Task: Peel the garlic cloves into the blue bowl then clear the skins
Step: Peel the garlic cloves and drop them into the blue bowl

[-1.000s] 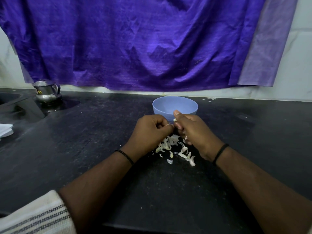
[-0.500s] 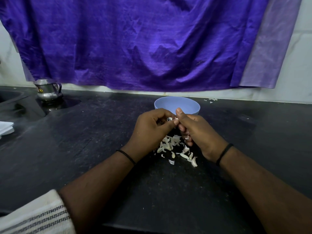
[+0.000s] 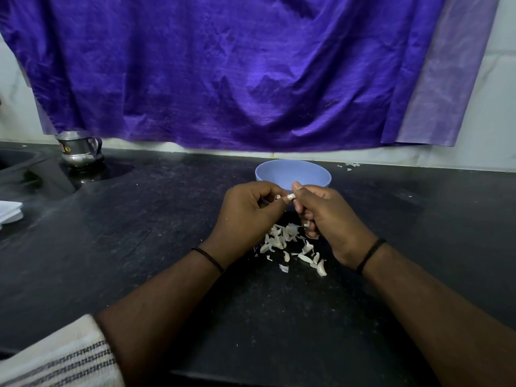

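Observation:
A small white garlic clove (image 3: 290,196) is pinched between the fingertips of my left hand (image 3: 251,210) and my right hand (image 3: 326,216), just in front of the blue bowl (image 3: 293,173). My right hand also holds a bit of white skin (image 3: 306,225) under its lower fingers. Below the hands, a pile of garlic skins and cloves (image 3: 287,244) is scattered on the black counter (image 3: 139,247). The bowl's inside is mostly hidden from this angle.
A steel pot (image 3: 79,149) stands at the back left beside a sink recess (image 3: 16,163). Something white (image 3: 9,215) lies at the left edge. A purple cloth (image 3: 223,71) hangs on the wall. A few skin bits (image 3: 350,165) lie at the back right.
Both hands have risen slightly toward the bowl while working the clove; the view has tilted a little. The pile below is unchanged.

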Demonstrator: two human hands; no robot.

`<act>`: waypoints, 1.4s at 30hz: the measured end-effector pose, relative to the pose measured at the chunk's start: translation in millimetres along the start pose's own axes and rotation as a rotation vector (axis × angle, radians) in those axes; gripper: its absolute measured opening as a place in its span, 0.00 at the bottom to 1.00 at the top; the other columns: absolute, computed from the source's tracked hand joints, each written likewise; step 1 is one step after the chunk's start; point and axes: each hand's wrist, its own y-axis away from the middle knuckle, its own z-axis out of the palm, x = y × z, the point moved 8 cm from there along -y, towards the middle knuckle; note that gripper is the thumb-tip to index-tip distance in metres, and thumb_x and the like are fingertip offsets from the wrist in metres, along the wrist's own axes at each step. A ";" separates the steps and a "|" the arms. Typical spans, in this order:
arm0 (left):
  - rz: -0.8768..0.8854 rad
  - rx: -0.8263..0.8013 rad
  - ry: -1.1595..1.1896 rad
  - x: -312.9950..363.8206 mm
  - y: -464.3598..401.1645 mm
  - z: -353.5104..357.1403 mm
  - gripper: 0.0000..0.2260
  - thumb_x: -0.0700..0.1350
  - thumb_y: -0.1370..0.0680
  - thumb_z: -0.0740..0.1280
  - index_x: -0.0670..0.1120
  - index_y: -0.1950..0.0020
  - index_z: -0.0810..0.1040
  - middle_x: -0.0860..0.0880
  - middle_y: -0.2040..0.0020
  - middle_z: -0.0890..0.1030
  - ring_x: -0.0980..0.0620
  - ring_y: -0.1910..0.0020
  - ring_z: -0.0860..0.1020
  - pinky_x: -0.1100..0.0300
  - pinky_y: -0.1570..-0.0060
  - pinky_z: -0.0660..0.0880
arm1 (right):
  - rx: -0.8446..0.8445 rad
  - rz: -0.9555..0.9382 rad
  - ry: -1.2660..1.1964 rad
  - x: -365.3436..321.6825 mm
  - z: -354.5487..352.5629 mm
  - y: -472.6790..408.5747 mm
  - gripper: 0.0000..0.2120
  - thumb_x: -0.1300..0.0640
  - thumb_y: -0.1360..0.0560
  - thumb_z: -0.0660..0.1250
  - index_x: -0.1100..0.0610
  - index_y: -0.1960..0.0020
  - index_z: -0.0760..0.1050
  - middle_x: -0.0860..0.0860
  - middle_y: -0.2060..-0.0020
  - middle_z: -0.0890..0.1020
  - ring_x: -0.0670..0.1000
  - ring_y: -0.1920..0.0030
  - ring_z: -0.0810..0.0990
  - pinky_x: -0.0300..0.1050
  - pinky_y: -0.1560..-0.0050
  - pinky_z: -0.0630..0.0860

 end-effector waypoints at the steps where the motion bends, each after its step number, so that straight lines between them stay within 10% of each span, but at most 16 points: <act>1: 0.012 0.006 -0.034 0.1 0.3 -0.2 0.04 0.40 0.24 0.72 0.45 0.56 0.86 0.53 0.69 0.82 0.58 0.73 0.74 0.59 0.71 0.72 | -0.002 -0.007 0.013 0.0 0.4 0.2 0.21 0.47 0.17 0.59 0.55 0.66 0.69 0.42 0.77 0.65 0.44 0.75 0.62 0.38 0.73 0.61; 25: -0.153 0.034 0.084 -11.9 3.1 -1.5 0.08 0.36 0.25 0.71 0.39 0.65 0.83 0.51 0.74 0.79 0.57 0.78 0.75 0.65 0.73 0.71 | -0.018 -0.097 0.143 -3.1 6.0 1.0 0.21 0.47 0.18 0.60 0.53 0.67 0.68 0.45 0.75 0.66 0.45 0.73 0.63 0.42 0.67 0.62; 42: -0.211 0.096 0.211 -16.5 -0.9 -4.8 0.04 0.38 0.21 0.69 0.43 0.51 0.84 0.53 0.69 0.81 0.56 0.76 0.73 0.66 0.77 0.69 | -0.033 -0.063 0.066 -6.3 6.2 1.0 0.10 0.57 0.18 0.62 0.54 0.57 0.76 0.42 0.72 0.75 0.38 0.72 0.70 0.30 0.71 0.67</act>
